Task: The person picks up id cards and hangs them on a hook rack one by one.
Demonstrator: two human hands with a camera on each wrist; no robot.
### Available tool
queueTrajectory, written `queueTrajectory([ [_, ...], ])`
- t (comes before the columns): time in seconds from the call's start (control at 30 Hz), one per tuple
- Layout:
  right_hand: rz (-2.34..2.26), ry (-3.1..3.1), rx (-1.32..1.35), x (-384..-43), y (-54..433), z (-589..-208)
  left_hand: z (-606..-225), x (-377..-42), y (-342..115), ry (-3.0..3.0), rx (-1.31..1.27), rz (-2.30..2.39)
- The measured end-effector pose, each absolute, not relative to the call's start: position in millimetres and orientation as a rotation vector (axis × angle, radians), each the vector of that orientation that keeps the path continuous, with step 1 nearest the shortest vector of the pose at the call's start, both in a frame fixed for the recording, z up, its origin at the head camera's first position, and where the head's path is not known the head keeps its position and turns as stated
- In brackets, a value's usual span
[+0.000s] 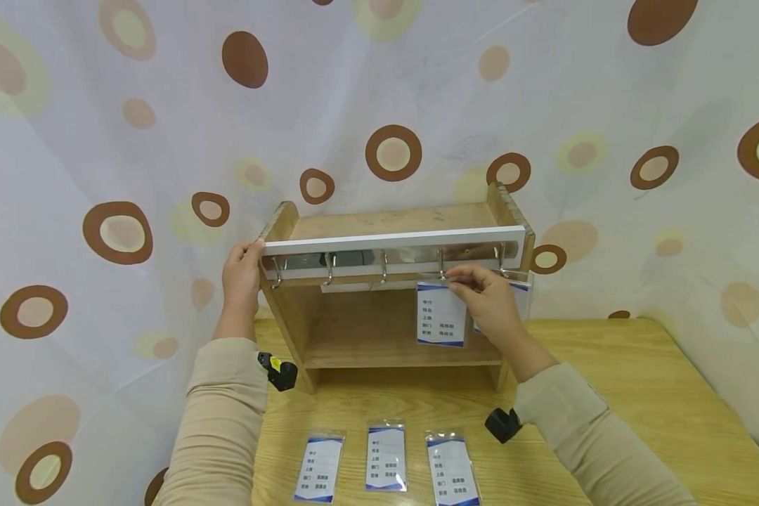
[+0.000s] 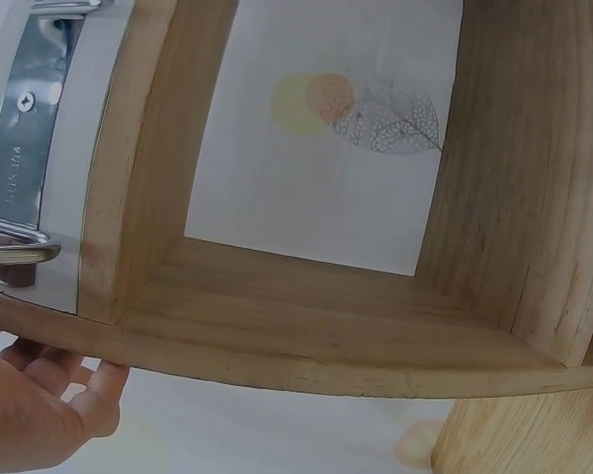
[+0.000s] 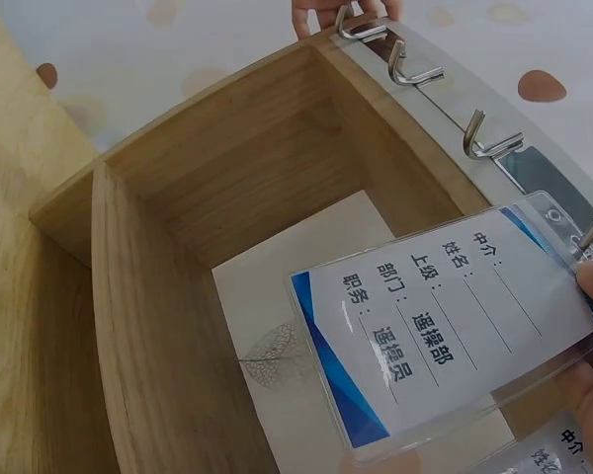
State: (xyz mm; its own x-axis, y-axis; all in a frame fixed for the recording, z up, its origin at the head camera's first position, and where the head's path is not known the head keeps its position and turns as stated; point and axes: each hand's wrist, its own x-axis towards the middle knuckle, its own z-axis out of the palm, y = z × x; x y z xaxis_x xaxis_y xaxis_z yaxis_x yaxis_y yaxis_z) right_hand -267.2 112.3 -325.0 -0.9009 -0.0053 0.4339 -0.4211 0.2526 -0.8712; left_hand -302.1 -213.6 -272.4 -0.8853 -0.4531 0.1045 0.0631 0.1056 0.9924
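A small wooden shelf (image 1: 405, 360) stands on the table, with a white hook rail (image 1: 392, 241) along its upper front. My left hand (image 1: 242, 274) grips the shelf's upper left side by the rail's end; its fingers (image 2: 99, 395) bend against the side panel in the left wrist view. With thumb and fingertips, my right hand (image 1: 490, 299) pinches the top edge of a clear-sleeved name badge (image 1: 439, 316) at the fourth hook (image 1: 441, 261). That hook's tip (image 3: 591, 235) shows at the badge's top edge. Another badge (image 1: 521, 302) hangs at the rightmost hook, partly behind my right hand.
Three more badges lie in a row on the wooden table before the shelf: a left badge (image 1: 319, 467), a middle badge (image 1: 386, 457) and a right badge (image 1: 453, 469). Metal hooks (image 1: 329, 268) jut from the rail. A patterned cloth (image 1: 379, 84) covers the wall behind.
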Motion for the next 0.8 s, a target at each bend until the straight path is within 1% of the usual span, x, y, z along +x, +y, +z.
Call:
queueTrajectory([
  [0.2, 1.716, -2.173, 0.377, -269, 113, -328, -271, -302, -212, -1.996, 0.381, -1.845],
  [0.4, 1.826, -2.067, 0.464, -269, 117, -335, -271, -304, -212, -1.994, 0.369, -1.829],
  [0.5, 1.874, -2.008, 0.491, -266, 118, -337, -272, -304, -212, -1.996, 0.368, -1.823],
  [0.8, 1.903, -1.896, 0.463, -255, 122, -339, -273, -303, -214, -2.020, 0.385, -1.794],
])
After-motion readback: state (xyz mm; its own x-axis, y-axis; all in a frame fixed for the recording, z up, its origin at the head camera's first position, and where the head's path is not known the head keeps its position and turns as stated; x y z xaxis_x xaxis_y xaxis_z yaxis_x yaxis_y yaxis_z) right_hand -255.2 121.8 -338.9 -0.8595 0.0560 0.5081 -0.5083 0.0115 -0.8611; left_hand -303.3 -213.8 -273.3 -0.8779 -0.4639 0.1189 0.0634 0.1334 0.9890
